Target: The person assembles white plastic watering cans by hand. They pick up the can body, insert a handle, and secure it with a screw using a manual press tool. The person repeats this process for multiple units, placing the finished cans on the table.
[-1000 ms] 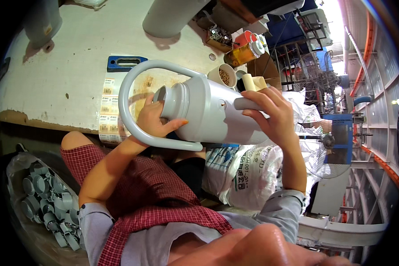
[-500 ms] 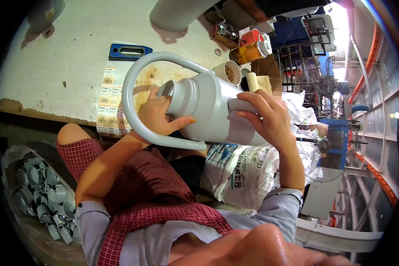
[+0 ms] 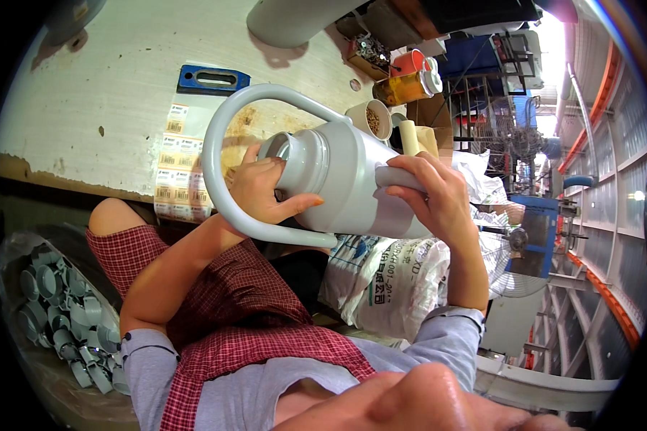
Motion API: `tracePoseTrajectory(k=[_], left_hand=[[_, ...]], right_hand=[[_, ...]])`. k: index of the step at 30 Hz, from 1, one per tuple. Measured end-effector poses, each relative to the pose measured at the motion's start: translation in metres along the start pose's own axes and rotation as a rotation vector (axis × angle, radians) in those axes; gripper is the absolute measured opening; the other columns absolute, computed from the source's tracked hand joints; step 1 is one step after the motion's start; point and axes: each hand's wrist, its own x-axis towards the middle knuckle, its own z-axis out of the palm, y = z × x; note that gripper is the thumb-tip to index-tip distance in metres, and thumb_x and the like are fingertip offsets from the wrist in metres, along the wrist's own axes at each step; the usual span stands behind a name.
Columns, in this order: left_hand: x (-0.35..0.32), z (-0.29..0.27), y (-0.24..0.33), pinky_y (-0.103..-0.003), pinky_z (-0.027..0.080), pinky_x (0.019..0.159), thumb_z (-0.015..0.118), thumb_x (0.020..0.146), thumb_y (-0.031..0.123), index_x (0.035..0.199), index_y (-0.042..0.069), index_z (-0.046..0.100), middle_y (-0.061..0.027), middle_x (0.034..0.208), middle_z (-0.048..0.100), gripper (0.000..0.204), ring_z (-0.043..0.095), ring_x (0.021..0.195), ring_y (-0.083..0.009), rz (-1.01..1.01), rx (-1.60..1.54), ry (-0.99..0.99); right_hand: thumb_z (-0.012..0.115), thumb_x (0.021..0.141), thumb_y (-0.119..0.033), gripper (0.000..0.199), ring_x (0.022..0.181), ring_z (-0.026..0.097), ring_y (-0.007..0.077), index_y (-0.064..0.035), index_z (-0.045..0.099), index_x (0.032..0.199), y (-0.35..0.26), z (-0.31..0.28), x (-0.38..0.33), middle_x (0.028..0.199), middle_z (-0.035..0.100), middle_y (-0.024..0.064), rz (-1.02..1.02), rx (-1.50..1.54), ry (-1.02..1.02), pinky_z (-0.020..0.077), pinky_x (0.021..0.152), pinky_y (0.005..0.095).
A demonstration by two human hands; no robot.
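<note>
A pale grey jug (image 3: 359,179) lies on its side across my front, its mouth pointing left. A large rounded loop (image 3: 216,172) of the same grey arches out around that mouth. My left hand (image 3: 262,188) is closed on the neck inside the loop, fingers at the rim and thumb stretched along the shoulder. At the jug's side, my right hand (image 3: 438,188) grips a short grey handle (image 3: 399,177). The palm sides of both hands are hidden.
The pale worktable (image 3: 136,86) carries a blue slotted block (image 3: 212,80), a sheet of labels (image 3: 183,161), a cup of small parts (image 3: 370,118) and a yellow-filled jar (image 3: 402,87). Lower left stands a bag of grey parts (image 3: 68,316). White sacks (image 3: 392,284) and a fan (image 3: 517,262) are at the right.
The jug and both hands have shifted very slightly to the right in the picture. The grip of each hand looks the same.
</note>
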Motion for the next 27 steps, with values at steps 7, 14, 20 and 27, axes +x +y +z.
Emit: tracePoseTrajectory(k=[7, 14, 20, 27], left_hand=[[-0.001, -0.003, 0.016, -0.048, 0.036, 0.093, 0.073, 0.079, 0.051, 0.089, -0.003, 0.068, -0.0173, 0.074, 0.066, 0.055, 0.064, 0.071, -0.0331, 0.111, 0.021, 0.046], [-0.006, 0.012, 0.01, -0.049, 0.034, 0.096, 0.069, 0.083, 0.051, 0.095, -0.006, 0.068, -0.0206, 0.079, 0.068, 0.058, 0.064, 0.081, -0.0366, 0.16, 0.083, 0.163], [-0.008, 0.03, 0.017, -0.044, 0.038, 0.097, 0.067, 0.086, 0.051, 0.08, 0.0, 0.072, -0.0155, 0.075, 0.069, 0.051, 0.061, 0.079, -0.0349, 0.075, 0.069, 0.349], [-0.001, 0.019, 0.023, -0.034, 0.046, 0.078, 0.061, 0.098, 0.038, 0.066, -0.001, 0.065, -0.0039, 0.06, 0.056, 0.05, 0.049, 0.065, -0.0123, -0.539, -0.885, 0.584]], right_hand=[[0.079, 0.076, -0.022, 0.032, 0.073, 0.065, 0.0273, -0.0088, 0.066, 0.102, -0.001, 0.003, -0.001, 0.085, 0.066, 0.0075, 0.008, 0.02, 0.023, 0.0503, 0.064, 0.0359], [0.075, 0.078, -0.026, 0.022, 0.066, 0.061, 0.0282, -0.0084, 0.062, 0.079, -0.02, 0.03, 0.008, 0.07, 0.063, 0.0086, 0.051, -0.254, 0.358, 0.0465, 0.064, 0.0399], [0.066, 0.088, -0.03, 0.024, 0.07, 0.065, 0.0308, -0.0078, 0.068, 0.079, -0.011, 0.02, 0.005, 0.071, 0.067, 0.0096, 0.303, -0.121, 0.273, 0.0491, 0.066, 0.0388], [0.078, 0.078, -0.03, 0.036, 0.073, 0.065, 0.0319, -0.002, 0.065, 0.097, 0.048, -0.007, -0.072, 0.081, 0.066, 0.015, 0.114, 0.166, 0.444, 0.05, 0.066, 0.0368]])
